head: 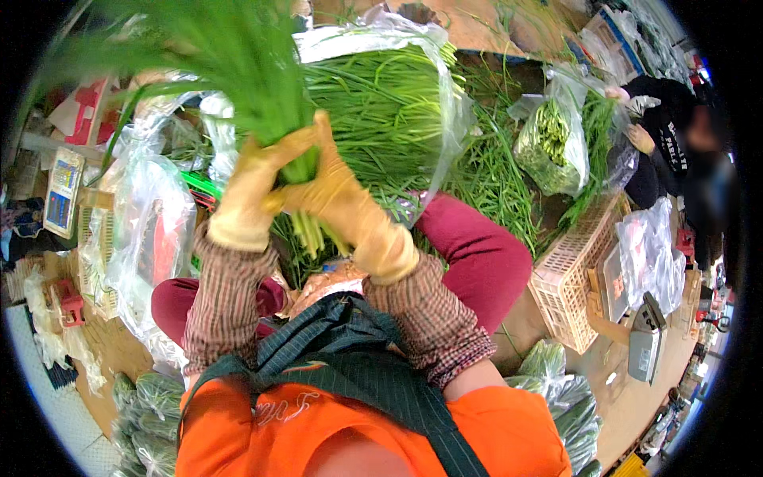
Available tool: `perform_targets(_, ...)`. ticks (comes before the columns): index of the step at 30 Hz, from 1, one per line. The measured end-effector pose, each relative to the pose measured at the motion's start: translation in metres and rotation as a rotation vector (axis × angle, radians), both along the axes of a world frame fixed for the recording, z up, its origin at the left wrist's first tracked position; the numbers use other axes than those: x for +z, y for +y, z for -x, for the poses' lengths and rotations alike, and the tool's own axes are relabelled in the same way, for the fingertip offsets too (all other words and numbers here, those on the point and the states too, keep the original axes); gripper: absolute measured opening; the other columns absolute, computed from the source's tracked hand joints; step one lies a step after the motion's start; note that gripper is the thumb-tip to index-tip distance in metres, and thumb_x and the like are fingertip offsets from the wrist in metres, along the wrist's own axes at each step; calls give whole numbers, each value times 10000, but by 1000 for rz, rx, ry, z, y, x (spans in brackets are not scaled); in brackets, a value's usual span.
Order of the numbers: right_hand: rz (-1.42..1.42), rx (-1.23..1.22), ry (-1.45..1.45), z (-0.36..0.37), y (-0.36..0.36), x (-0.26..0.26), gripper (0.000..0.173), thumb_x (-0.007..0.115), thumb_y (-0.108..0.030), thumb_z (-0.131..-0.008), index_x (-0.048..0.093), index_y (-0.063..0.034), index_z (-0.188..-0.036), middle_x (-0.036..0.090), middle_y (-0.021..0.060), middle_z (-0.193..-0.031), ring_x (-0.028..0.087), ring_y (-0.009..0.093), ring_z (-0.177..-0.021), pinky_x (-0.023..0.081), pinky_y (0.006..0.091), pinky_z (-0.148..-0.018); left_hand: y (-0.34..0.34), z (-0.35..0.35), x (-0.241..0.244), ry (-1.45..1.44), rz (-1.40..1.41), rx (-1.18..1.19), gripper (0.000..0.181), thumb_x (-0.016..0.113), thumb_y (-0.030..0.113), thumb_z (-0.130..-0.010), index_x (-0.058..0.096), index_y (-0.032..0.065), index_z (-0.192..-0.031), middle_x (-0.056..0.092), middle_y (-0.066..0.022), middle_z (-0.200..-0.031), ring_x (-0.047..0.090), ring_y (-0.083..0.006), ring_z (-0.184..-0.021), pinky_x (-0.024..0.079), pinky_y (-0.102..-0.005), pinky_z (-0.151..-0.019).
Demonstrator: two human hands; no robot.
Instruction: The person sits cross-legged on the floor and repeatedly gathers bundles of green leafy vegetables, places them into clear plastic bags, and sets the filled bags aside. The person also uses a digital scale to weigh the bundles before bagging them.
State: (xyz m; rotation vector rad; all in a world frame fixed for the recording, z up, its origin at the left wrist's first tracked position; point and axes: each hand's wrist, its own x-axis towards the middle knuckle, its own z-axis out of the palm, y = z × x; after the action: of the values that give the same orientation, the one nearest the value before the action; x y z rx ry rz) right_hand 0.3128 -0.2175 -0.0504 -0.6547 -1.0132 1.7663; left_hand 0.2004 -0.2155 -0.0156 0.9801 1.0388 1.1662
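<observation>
My left hand (253, 185) and my right hand (346, 197), both in yellow gloves, close around a bunch of long green garlic chives (238, 65). The pale cut ends point down toward my lap, while the leaves fan out blurred to the upper left. Just beyond my right hand, a large pile of chives (381, 113) lies in an opened clear plastic bag (450, 131). Loose chive leaves (498, 173) are scattered to the right of that bag.
On the right, a person's hand (641, 139) is near a bag of chives (551, 143). A plastic crate (575, 280) and a digital scale (647, 343) stand below. Clear plastic bags (155, 208) hang at my left. Bagged greens (152, 411) lie beside me.
</observation>
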Motion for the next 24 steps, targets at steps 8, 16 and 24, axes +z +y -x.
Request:
perform_targets(8,635,197,683,-13,2,-144,462,602,-202,-816,466,63,-1170,610,82,-875,612,159,-703,537,251,-626,-22,30,-119,116,560,133,1164,729,485,-631,-4,-1,-1393,343,-191,-1311,326,-295,-1230,268,-385,-978)
perform_targets(16,358,195,39,-1,-10,-134,574,647,-458,-758,552,-37,-1136,583,46,-1046,537,135,-888,429,258,-801,-37,8,-156,-84,460,-125,564,707,64,-665,437,10,-1158,563,-106,-979,577,-219,-850,489,-312,-723)
perform_targets(24,334,-224,-261,-21,-7,-144,444,529,-457,-849,602,-30,-942,607,15,-801,533,114,-668,433,256,-620,-49,16,-137,-300,691,8,332,635,6,-685,542,24,-1002,582,-60,-776,568,-172,-622,476,-282,-549)
